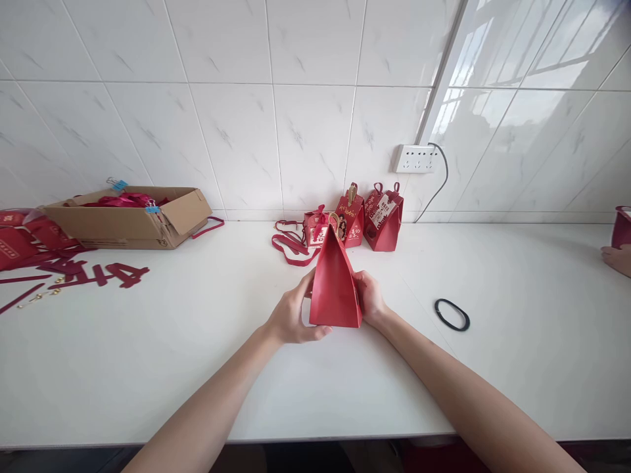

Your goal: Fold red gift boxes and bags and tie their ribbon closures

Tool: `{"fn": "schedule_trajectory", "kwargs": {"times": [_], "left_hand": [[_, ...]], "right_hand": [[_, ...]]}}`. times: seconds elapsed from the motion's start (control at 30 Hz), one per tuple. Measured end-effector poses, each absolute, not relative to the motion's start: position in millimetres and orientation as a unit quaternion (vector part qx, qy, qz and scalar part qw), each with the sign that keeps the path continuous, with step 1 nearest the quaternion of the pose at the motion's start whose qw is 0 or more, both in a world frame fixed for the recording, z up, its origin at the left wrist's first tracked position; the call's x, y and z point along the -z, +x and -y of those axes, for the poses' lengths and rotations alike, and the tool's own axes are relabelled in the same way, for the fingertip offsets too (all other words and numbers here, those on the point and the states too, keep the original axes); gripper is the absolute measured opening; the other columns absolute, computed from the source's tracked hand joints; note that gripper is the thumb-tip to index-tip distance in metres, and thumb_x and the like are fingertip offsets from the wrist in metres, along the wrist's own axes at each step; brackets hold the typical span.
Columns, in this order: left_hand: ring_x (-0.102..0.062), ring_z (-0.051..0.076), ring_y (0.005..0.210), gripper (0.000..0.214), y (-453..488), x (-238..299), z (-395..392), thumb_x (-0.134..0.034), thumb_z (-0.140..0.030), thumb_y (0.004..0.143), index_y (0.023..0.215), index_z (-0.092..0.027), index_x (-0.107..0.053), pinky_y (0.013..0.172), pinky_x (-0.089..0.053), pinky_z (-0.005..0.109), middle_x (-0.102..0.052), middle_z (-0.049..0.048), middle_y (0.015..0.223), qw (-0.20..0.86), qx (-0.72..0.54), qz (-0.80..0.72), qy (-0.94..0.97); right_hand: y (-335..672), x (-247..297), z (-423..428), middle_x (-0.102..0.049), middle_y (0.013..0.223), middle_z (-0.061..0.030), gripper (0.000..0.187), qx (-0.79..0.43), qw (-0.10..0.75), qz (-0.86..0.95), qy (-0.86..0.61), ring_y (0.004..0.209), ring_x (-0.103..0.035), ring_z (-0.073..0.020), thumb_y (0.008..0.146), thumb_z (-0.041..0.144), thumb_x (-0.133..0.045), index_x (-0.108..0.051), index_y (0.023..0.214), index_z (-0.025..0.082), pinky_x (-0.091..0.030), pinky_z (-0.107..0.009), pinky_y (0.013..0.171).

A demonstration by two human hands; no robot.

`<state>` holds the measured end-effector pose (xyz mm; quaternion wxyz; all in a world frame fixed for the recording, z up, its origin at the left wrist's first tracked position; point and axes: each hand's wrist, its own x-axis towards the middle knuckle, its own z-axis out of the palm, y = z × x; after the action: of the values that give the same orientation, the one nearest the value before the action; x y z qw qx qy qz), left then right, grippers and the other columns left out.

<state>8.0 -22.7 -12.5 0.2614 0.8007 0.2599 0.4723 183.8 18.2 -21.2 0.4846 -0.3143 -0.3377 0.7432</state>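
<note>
A red paper gift box (334, 282), folded to a point at the top, stands on the white table (197, 368) at the middle. My left hand (292, 314) grips its left side and lower front corner. My right hand (371, 297) presses against its right side. Behind the box, by the wall, stand finished red gift boxes (367, 219) with tags and handles, and beside them lie loose red ribbons (290, 248).
An open cardboard box (129, 217) of red ribbons with blue binder clips sits at the back left, with red paper pieces (98, 274) in front of it. A black loop (452, 314) lies right of my hands. Another person's hand (617, 257) rests at the far right edge. A wall socket (417, 158) has a cable plugged in.
</note>
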Motion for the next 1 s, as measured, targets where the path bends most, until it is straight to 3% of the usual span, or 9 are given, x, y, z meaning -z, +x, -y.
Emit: {"fn": "schedule_trajectory", "kwargs": {"times": [0.23,0.47,0.57,0.7,0.87,1.0], "left_hand": [[-0.061,0.025,0.091,0.09,6,14,22,-0.066,-0.05,0.065,0.139,-0.02,-0.025,0.078,-0.051,0.036,-0.06,0.0119,0.109,0.269,-0.468,-0.274,0.796],[-0.057,0.029,0.102,0.078,0,16,14,-0.054,-0.067,0.07,0.128,-0.018,-0.041,0.085,-0.048,0.039,-0.059,0.0142,0.114,0.299,-0.534,-0.279,0.74],[-0.058,0.026,0.099,0.063,-1,16,12,-0.055,-0.062,0.073,0.118,-0.019,-0.046,0.083,-0.049,0.038,-0.06,0.0113,0.109,0.297,-0.58,-0.327,0.685],[-0.06,0.021,0.087,0.04,2,13,16,-0.053,-0.05,0.08,0.104,-0.018,-0.05,0.076,-0.05,0.033,-0.062,0.0079,0.095,0.293,-0.589,-0.399,0.639],[-0.06,0.02,0.084,0.034,4,7,20,-0.054,-0.043,0.081,0.104,-0.018,-0.052,0.074,-0.05,0.033,-0.063,0.0076,0.093,0.288,-0.586,-0.383,0.653],[-0.059,0.019,0.076,0.033,3,7,19,-0.054,-0.043,0.08,0.099,-0.017,-0.053,0.068,-0.049,0.032,-0.062,0.0061,0.084,0.291,-0.586,-0.38,0.654]], "right_hand": [[181,16,-15,-0.049,0.049,0.001,0.013,-0.735,0.491,0.338,-0.323,0.04,-0.039,-0.0119,0.065,0.03,-0.048,-0.046,0.057,0.019,-0.037,-0.026,0.042],[184,2,-9,-0.058,0.068,0.001,0.013,-0.611,0.563,0.472,-0.295,0.061,-0.052,-0.0159,0.064,0.029,-0.054,-0.056,0.073,0.02,-0.042,-0.027,0.057],[185,-5,0,-0.059,0.074,0.0018,0.011,-0.531,0.594,0.536,-0.279,0.068,-0.052,-0.0158,0.065,0.025,-0.057,-0.058,0.075,0.021,-0.042,-0.027,0.064],[185,-8,7,-0.059,0.078,0.001,0.013,-0.483,0.573,0.609,-0.26,0.073,-0.052,-0.0168,0.066,0.026,-0.061,-0.058,0.078,0.021,-0.042,-0.028,0.068],[185,-9,9,-0.059,0.082,-0.0008,0.02,-0.492,0.56,0.614,-0.26,0.079,-0.055,-0.0194,0.074,0.039,-0.061,-0.055,0.079,0.021,-0.044,-0.03,0.071],[185,-13,9,-0.059,0.082,-0.0006,0.023,-0.516,0.545,0.608,-0.259,0.079,-0.055,-0.0194,0.072,0.04,-0.064,-0.051,0.073,0.021,-0.045,-0.031,0.071]]}}
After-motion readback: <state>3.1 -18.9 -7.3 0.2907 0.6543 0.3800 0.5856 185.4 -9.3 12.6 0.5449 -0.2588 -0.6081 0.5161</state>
